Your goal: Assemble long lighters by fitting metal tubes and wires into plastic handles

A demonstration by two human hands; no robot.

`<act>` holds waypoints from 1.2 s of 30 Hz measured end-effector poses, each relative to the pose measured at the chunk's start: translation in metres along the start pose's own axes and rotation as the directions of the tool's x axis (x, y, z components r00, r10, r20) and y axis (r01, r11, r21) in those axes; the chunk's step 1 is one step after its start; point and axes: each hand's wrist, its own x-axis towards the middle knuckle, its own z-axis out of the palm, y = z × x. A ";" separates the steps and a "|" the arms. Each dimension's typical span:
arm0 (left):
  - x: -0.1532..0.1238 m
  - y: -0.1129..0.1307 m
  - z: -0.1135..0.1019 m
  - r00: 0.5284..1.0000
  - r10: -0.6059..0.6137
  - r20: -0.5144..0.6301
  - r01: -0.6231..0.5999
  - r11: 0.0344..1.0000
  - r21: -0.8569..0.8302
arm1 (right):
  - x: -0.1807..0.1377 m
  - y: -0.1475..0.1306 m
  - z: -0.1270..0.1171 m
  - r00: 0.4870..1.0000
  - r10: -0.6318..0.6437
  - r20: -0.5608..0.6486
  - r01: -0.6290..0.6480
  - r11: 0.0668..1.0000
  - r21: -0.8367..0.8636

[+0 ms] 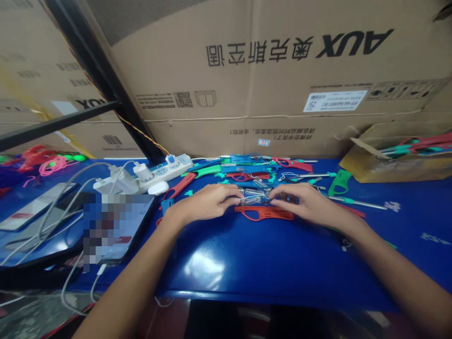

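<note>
We sit at a shiny blue desk [247, 268], and both our hands are close to an orange handle [275, 213] that lies on it. Our left hand [210, 200] is just past the left end of the orange handle, with its fingers pinched on the small clear parts [253, 194]. Our right hand [307, 200] comes in from the other side, and its fingers are pinched on the right end of the same parts. The small clear parts are just beyond the orange handle, and thin white wires show on them. They are a bit blurry, so we cannot tell how many there are.

Farther back from the orange handle, we see a red handle [299, 165] and a bright green handle [209, 170]. To its right is a shiny metal rod [367, 204], and farther right is a yellow box [370, 172] with more handles inside. Well to the left of it are a white power strip [181, 164] and a tablet [137, 228]. Behind it all stands a big brown box [247, 94].
</note>
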 end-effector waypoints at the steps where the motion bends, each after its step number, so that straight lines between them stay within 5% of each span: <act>1: 0.000 -0.001 0.000 1.000 -0.005 0.001 0.005 1.000 -0.015 | 0.000 0.000 0.000 1.000 0.001 0.004 -0.001 1.000 0.005; 12: 0.001 0.001 -0.002 0.999 0.018 0.048 -0.004 0.965 -0.262 | 0.001 0.003 0.000 1.000 0.024 0.009 -0.025 0.998 0.063; 36: 0.007 0.012 0.003 0.988 -0.068 -0.139 0.051 0.992 -0.120 | 0.002 -0.001 0.007 1.000 -0.025 -0.012 0.025 0.999 0.034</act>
